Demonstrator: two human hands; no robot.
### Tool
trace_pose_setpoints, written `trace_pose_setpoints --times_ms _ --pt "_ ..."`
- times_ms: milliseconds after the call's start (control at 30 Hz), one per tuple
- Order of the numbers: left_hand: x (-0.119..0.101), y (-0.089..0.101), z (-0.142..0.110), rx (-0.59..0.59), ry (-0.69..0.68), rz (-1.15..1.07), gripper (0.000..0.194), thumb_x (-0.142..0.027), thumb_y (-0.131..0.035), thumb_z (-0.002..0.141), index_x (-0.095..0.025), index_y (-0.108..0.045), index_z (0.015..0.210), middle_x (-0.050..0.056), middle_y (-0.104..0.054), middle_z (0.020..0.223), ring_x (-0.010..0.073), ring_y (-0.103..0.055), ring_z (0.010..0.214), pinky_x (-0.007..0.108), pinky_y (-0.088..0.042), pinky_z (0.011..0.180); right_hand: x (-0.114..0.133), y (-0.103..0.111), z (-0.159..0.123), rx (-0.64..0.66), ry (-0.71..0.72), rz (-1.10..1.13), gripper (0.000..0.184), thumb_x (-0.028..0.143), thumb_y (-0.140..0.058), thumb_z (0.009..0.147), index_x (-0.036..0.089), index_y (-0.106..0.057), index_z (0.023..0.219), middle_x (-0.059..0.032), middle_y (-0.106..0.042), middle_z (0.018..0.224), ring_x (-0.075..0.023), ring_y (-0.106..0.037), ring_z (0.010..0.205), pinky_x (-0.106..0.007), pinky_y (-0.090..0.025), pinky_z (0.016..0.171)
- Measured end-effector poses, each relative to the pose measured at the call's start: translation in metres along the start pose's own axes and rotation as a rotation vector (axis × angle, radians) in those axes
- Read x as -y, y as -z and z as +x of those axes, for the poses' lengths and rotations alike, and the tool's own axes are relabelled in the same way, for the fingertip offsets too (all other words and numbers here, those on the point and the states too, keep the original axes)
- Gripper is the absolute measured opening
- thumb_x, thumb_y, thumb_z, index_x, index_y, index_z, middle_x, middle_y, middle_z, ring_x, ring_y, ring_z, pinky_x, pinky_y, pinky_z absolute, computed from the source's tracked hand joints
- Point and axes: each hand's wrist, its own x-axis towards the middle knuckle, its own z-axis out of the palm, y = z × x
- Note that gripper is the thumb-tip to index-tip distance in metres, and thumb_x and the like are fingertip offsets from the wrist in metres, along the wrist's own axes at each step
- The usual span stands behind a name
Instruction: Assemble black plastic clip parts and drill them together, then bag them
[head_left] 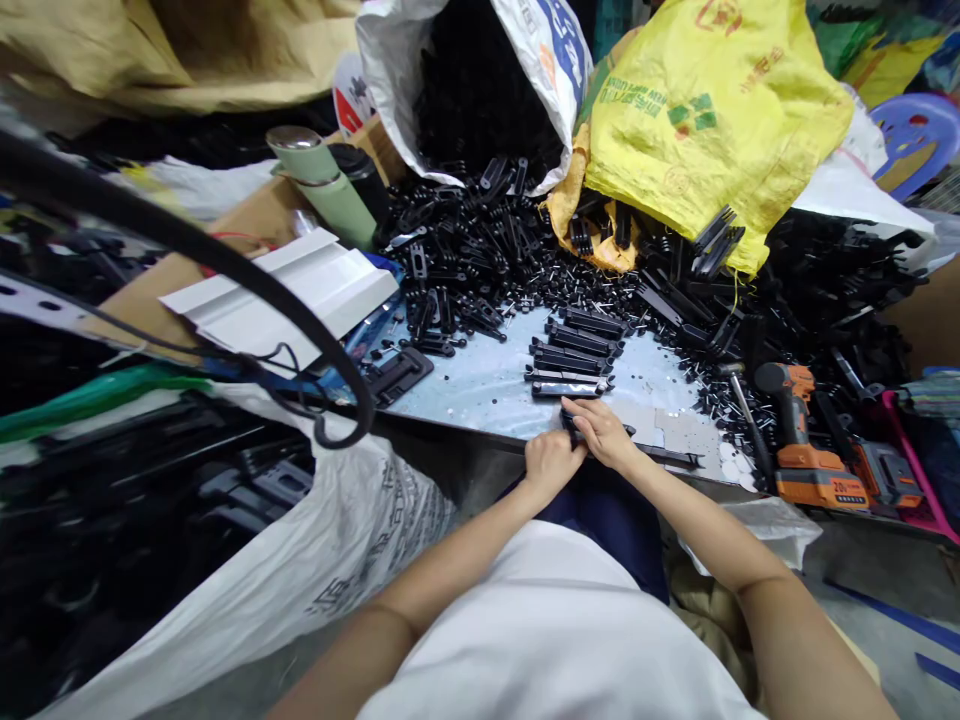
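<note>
At the front edge of the table, my left hand (553, 462) and my right hand (602, 432) are close together. Both are closed around a small black part (572, 425), mostly hidden by the fingers. Just beyond them lies a row of several long black plastic pieces (574, 360), side by side. A longer black piece (670, 457) rests along the table edge, right of my right hand. Whether it joins the part I hold, I cannot tell.
Heaps of small black parts (465, 245) spill from a white sack (394, 90). An orange cordless driver (814, 475) lies at the right. A yellow bag (720, 120), a green flask (330, 195) and a black curved bar (247, 265) surround the blue-covered table (469, 385).
</note>
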Motion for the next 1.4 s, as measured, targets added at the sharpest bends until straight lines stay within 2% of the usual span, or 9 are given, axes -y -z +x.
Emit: trace_pose_setpoints --times_ms 133,367,533,633,767,900,1133,1267,1400 --pt "0.002 0.001 0.002 0.004 -0.004 0.022 0.035 -0.035 -0.042 0.084 -0.012 -0.069 0.085 0.014 -0.070 0.085 0.0246 -0.066 0.084 0.030 -0.048 0.072 0.001 -0.004 -0.001 0.010 -0.008 -0.063 0.047 0.037 -0.023 0.095 0.019 -0.054 0.125 -0.0107 -0.059 0.109 -0.0199 -0.053 0.100 -0.039 -0.046 0.089" --pt "0.011 -0.015 0.003 -0.155 -0.172 0.029 0.033 -0.026 -0.038 0.087 -0.012 -0.068 0.082 0.011 -0.067 0.072 0.0205 -0.065 0.071 0.028 -0.048 0.064 0.008 -0.009 -0.005 -0.021 -0.021 -0.206 0.045 0.036 -0.023 0.095 0.021 -0.054 0.124 -0.0106 -0.058 0.112 -0.0208 -0.051 0.102 -0.039 -0.046 0.088" --pt "0.025 -0.012 0.026 -0.348 -0.806 0.141 0.032 -0.031 -0.039 0.090 -0.012 -0.063 0.098 0.013 -0.067 0.095 0.0225 -0.061 0.094 0.032 -0.046 0.077 -0.005 0.024 -0.050 -0.162 0.013 -0.436 0.057 0.057 -0.035 0.087 0.015 -0.052 0.121 -0.0149 -0.051 0.124 -0.0252 -0.047 0.112 -0.040 -0.042 0.089" --pt "0.018 -0.003 0.046 -0.329 -1.056 0.259 0.041 -0.038 -0.041 0.090 -0.009 -0.053 0.115 0.015 -0.063 0.105 0.0228 -0.057 0.099 0.033 -0.043 0.081 -0.026 0.045 -0.078 -0.154 -0.124 -0.654 0.062 0.068 -0.038 0.079 0.013 -0.063 0.088 -0.0148 -0.063 0.088 -0.0244 -0.057 0.083 -0.034 -0.042 0.069" --pt "-0.001 0.006 0.053 -0.177 -0.963 0.312 0.048 -0.045 -0.037 0.090 -0.005 -0.056 0.106 0.016 -0.064 0.088 0.0237 -0.058 0.089 0.031 -0.042 0.071 -0.037 0.061 -0.084 0.012 -0.152 -0.731 0.060 0.061 -0.029 0.087 0.016 -0.058 0.060 -0.0067 -0.055 0.054 -0.0152 -0.052 0.056 -0.025 -0.031 0.054" --pt "-0.004 0.014 0.041 -0.064 -0.922 0.229 0.046 -0.047 -0.036 0.090 -0.010 -0.061 0.092 0.013 -0.064 0.085 0.0221 -0.058 0.088 0.029 -0.042 0.073 -0.026 0.071 -0.066 0.137 -0.227 -0.705 0.063 0.060 -0.023 0.089 0.016 -0.059 0.062 -0.0079 -0.058 0.057 -0.0145 -0.053 0.054 -0.025 -0.026 0.052" --pt "0.011 0.026 0.040 0.112 -0.798 0.090 0.040 -0.037 -0.032 0.094 -0.016 -0.066 0.086 0.007 -0.069 0.088 0.0159 -0.062 0.087 0.024 -0.042 0.075 -0.006 0.079 -0.054 0.331 -0.184 -0.513 0.067 0.065 -0.017 0.086 0.016 -0.058 0.064 -0.0071 -0.060 0.059 -0.0148 -0.055 0.057 -0.025 -0.025 0.053" --pt "0.015 0.027 0.042 0.103 -0.813 0.119 0.040 -0.033 -0.034 0.094 -0.016 -0.067 0.079 0.007 -0.070 0.080 0.0158 -0.064 0.082 0.024 -0.043 0.072 0.002 0.075 -0.055 0.362 -0.170 -0.430 0.066 0.067 -0.019 0.084 0.016 -0.057 0.064 -0.0053 -0.058 0.057 -0.0135 -0.053 0.054 -0.024 -0.025 0.052" --pt "0.010 0.026 0.037 -0.028 -0.718 0.169 0.042 -0.035 -0.034 0.093 -0.014 -0.068 0.081 0.010 -0.070 0.078 0.0183 -0.065 0.078 0.026 -0.046 0.070 0.007 0.073 -0.050 0.339 -0.165 -0.492 0.062 0.065 -0.024 0.085 0.016 -0.057 0.066 -0.0055 -0.060 0.059 -0.0141 -0.056 0.057 -0.024 -0.027 0.052"
